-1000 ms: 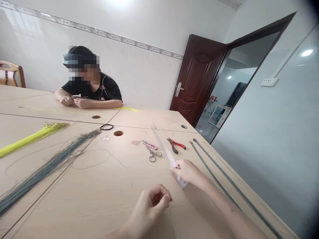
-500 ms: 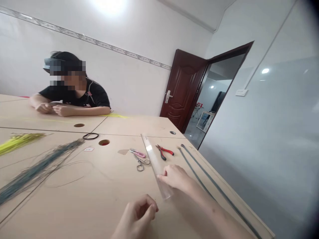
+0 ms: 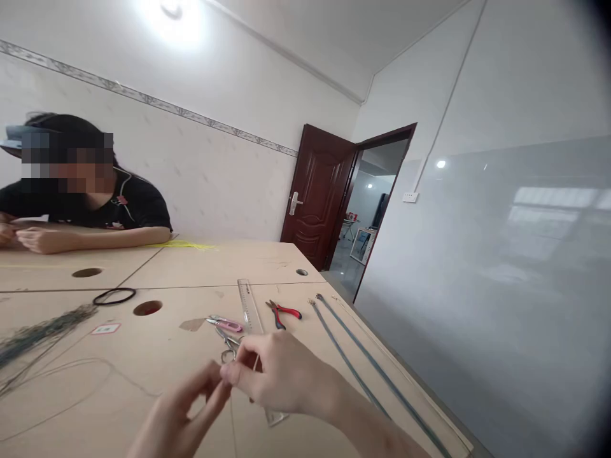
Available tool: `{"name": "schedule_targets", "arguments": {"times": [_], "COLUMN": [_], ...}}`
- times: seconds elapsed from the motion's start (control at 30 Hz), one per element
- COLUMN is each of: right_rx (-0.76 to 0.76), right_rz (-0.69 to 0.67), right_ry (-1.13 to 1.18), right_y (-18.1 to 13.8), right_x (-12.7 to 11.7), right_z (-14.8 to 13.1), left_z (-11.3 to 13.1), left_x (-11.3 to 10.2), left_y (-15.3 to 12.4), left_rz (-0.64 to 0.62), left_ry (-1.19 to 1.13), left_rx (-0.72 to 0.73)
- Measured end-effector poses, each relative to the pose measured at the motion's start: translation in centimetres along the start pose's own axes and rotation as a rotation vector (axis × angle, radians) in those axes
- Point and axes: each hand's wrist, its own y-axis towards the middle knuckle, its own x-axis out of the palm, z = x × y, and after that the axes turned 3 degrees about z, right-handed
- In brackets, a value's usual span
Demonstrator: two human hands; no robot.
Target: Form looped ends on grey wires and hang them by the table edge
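My left hand (image 3: 188, 407) and my right hand (image 3: 286, 375) meet low in the middle of the view, above the table. Both are closed in a pinch, with thumbs and fingertips close together. What they pinch is too small to make out; a faint thin line runs down below the fingertips. Beneath my right hand lies a clear ruler (image 3: 248, 308), its middle covered by the hand. Small scissors (image 3: 228, 346) lie just beyond the fingertips, partly hidden. Pink-handled thread snips (image 3: 226, 324) and red-and-black pliers (image 3: 281, 313) rest farther out.
Two grey-blue cords (image 3: 363, 359) run along the table's right edge. To the left are a bundle of dark green strands (image 3: 42, 334), a black ring (image 3: 114, 296), a small label (image 3: 105, 329) and a table hole (image 3: 147, 308). Across the table sits a person (image 3: 90, 191) near yellow strands (image 3: 186, 244).
My right hand has left the ruler and moved left to meet my left hand, fingertips together. The view has turned to the right.
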Motion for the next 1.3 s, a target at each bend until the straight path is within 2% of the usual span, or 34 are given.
{"name": "schedule_targets", "arguments": {"times": [0.1, 0.2, 0.27, 0.33, 0.43, 0.53, 0.7, 0.77, 0.87, 0.93, 1.07, 1.13, 1.2, 1.3], "right_rx": [-0.056, -0.114, -0.144, -0.168, -0.220, -0.321, -0.431, -0.458, -0.484, -0.503, -0.538, -0.559, -0.563, -0.513], "right_rz": [0.136, 0.206, 0.252, 0.297, 0.337, 0.413, 0.598, 0.643, 0.613, 0.580, 0.586, 0.607, 0.624, 0.652], "right_ry": [0.123, 0.300, 0.403, 0.467, 0.534, 0.552, 0.487, 0.426, 0.360, 0.355, 0.336, 0.316, 0.292, 0.276], "right_y": [0.3, 0.4, 0.2, -0.2, -0.9, -1.8, -2.6, -2.6, -2.5, -2.3, -2.1, -2.0, -1.9, -2.0], "right_x": [-1.7, -3.5, -4.4, -5.1, -5.6, -5.5, -5.0, -4.9, -4.9, -4.8, -4.5, -4.4, -4.4, -4.5], "right_z": [-1.3, -2.0, -2.1, -2.0, -1.7, -1.7, -1.7, -1.7, -1.6, -1.4, -1.1, -1.1, -1.2, -1.7], "left_z": [3.4, 7.6, 10.2, 12.2, 13.9, 14.1, 13.4, 13.2, 13.3, 13.4, 13.6, 13.6, 13.7, 14.0], "left_x": [-2.9, -4.9, -5.6, -5.8, -5.5, -5.2, -5.0, -4.6, -3.9, -3.5, -3.5, -3.7, -3.8, -3.8], "left_y": [2.4, 3.9, 4.1, 3.8, 3.0, 2.4, 2.4, 2.5, 2.6, 2.6, 2.6, 2.6, 2.5, 2.2], "left_rz": [0.135, 0.192, 0.179, 0.165, 0.185, 0.165, -0.020, -0.095, -0.222, -0.264, -0.184, -0.126, -0.039, 0.184], "left_ry": [0.204, 0.384, 0.529, 0.607, 0.575, 0.380, -0.150, -0.409, -0.757, -0.869, -0.830, -0.751, -0.624, -0.281], "left_rx": [0.278, 0.541, 0.626, 0.650, 0.647, 0.559, 0.176, 0.072, -0.037, -0.100, -0.170, -0.150, -0.069, 0.133]}}
